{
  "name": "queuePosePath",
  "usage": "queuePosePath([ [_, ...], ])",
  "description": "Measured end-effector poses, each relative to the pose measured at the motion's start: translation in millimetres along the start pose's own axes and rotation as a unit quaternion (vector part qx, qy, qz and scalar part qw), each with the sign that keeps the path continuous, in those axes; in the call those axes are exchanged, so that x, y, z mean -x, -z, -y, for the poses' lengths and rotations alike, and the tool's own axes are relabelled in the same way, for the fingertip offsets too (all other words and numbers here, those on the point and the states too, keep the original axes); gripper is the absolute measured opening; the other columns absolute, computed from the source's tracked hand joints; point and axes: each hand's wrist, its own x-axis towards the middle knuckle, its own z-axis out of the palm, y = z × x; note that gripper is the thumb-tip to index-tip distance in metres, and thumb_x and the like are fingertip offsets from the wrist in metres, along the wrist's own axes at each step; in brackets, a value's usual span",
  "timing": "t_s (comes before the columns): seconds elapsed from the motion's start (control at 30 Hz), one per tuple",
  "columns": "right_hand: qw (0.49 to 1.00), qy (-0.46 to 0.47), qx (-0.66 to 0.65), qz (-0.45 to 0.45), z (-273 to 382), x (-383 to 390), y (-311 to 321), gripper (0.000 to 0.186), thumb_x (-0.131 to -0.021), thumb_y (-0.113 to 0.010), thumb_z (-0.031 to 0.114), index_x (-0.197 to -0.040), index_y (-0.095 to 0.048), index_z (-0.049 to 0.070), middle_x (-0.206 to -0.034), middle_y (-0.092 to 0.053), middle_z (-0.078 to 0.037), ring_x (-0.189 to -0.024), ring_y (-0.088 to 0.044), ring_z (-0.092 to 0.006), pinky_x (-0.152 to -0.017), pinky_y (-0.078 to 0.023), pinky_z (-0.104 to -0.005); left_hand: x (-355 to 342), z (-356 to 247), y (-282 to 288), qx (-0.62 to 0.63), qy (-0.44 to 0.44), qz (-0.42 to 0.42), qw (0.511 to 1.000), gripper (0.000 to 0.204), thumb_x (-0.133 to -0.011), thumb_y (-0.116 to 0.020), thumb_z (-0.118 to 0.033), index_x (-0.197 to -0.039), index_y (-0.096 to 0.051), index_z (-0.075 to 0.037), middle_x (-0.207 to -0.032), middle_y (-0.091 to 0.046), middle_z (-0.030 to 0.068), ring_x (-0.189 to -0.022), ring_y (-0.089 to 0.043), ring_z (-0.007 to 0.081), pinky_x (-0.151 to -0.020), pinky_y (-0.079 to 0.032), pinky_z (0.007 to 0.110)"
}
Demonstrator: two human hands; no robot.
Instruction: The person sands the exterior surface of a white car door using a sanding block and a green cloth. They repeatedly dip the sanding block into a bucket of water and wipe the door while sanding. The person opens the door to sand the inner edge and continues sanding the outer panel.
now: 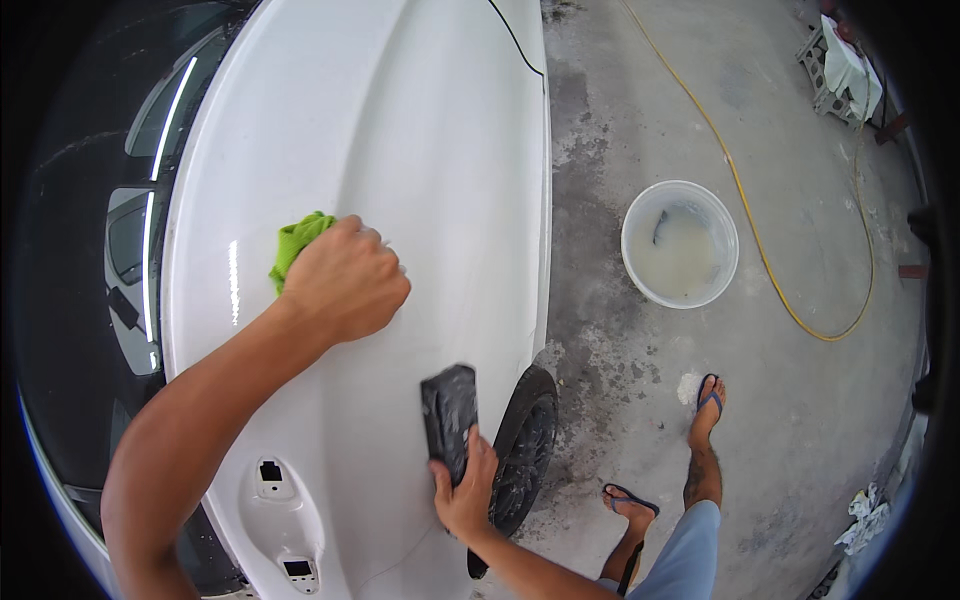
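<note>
While the left hand (pixel 348 285) is clenching a crumpled green cloth (pixel 297 246) over the glossy white car body panel (pixel 440 180), the right hand (pixel 468 496) is gripping one end of a pale-smeared black rectangular block (pixel 448 412) near the round wheel (pixel 526 455).

Over the car body (pixel 430 190), a cloth (pixel 296 245) is sitting in the left hand (pixel 345 282), while a block (pixel 449 412) is extending beyond the right hand (pixel 468 495), nearer and left of the wheel (pixel 525 460). Right of the car body, a bucket (pixel 727 240) is standing on the floor (pixel 625 100), a hose (pixel 729 160) is curving past on the bucket's right, and two feet (pixel 710 400) are resting nearer than the bucket.
</note>
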Motion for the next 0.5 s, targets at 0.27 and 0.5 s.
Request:
queuePosePath([
  [0.27, 0.996, -0.013, -0.063, -0.054, 1, -159, -6, 0.072, -0.101, -0.063, 0.037, -0.156, -0.035, 0.0, -0.137, -0.053, -0.031, -0.129, -0.051, -0.0455, -0.109, -0.041, -0.0479, 22, 3, 18, 0.032, 0.096, -0.083, 0.991, 0.019, -0.086, -0.072, -0.034, -0.093, -0.076, -0.017, -0.118, -0.068, 0.003, -0.127, -0.053, 0.0264, -0.111, -0.034, 0.052],
  [0.5, 1.0, 0.015, -0.004, -0.026, 0, 4, -8, 0.076, -0.095, -0.071, 0.026, -0.155, -0.035, -0.004, -0.134, -0.052, -0.035, -0.128, -0.049, -0.0508, -0.111, -0.036, -0.0572, 170, 43, 12, 0.136, 0.14, -0.082, 0.977, 0.054, -0.073, -0.074, -0.04, -0.126, -0.071, -0.032, -0.142, -0.056, 0.005, -0.142, -0.039, 0.0399, -0.122, -0.016, 0.067],
])
